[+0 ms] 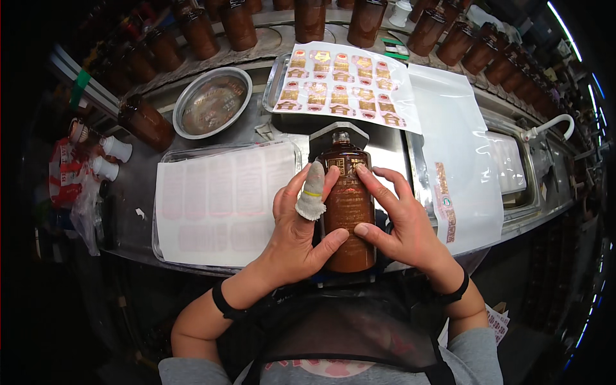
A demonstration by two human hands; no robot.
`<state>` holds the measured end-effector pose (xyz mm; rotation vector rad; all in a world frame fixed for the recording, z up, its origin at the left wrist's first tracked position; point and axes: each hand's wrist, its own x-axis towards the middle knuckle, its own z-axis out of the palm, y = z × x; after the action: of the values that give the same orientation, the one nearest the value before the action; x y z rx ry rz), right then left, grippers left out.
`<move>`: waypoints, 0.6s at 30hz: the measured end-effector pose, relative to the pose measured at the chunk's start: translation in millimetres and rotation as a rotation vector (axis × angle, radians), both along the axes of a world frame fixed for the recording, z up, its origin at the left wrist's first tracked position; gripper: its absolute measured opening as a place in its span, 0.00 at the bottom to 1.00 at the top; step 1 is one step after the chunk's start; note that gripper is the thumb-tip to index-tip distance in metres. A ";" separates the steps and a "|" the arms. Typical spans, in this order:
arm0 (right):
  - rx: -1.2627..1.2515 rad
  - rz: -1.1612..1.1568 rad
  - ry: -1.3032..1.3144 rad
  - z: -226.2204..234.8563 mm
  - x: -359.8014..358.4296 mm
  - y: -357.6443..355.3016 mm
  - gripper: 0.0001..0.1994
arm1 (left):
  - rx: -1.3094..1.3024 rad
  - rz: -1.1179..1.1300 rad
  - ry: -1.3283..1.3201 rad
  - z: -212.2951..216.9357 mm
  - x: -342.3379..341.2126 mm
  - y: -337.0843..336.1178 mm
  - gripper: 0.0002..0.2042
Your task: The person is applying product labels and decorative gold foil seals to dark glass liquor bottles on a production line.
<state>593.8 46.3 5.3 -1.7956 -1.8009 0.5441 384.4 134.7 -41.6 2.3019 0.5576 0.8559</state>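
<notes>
A brown glossy bottle [348,253] with gold lettering lies in front of me, its neck pointing away. From the left, my left hand [289,234] presses thumb and fingertips against its front. A greyish-white finger sleeve [312,189] with a yellow band covers one of that hand's fingers. My right hand [410,224] holds the other side, its thumb low and a fingertip near the shoulder, over the lettering. Beyond the bottle, a sheet of gold and red labels [340,86] lies on a tray. What supports the bottle underneath is mostly hidden.
Left are a tray with whitish backing sheets [221,202], a metal bowl [180,119], a brown bottle [146,123] and white stoppers [117,149]. Right, a pale sheet [471,154] carries a label strip [444,202] beside a sink with a white faucet [553,126]. Several bottles [310,20] line the curved far ledge.
</notes>
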 end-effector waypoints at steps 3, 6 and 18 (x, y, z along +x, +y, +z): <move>0.038 0.013 0.067 0.6 1.7 0.9 0.36 | -0.058 0.022 0.022 2.3 -0.5 2.3 0.38; 0.044 0.025 0.001 -0.9 0.9 3.6 0.34 | -0.027 0.011 -0.035 -7.1 -0.3 6.2 0.38; -0.042 0.068 -0.048 0.7 -0.1 0.3 0.34 | -0.031 -0.030 -0.038 -11.7 -3.2 11.4 0.38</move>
<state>593.7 46.6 6.0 -1.7948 -1.9021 0.5729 381.3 146.1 -53.2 2.2552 0.5152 0.8691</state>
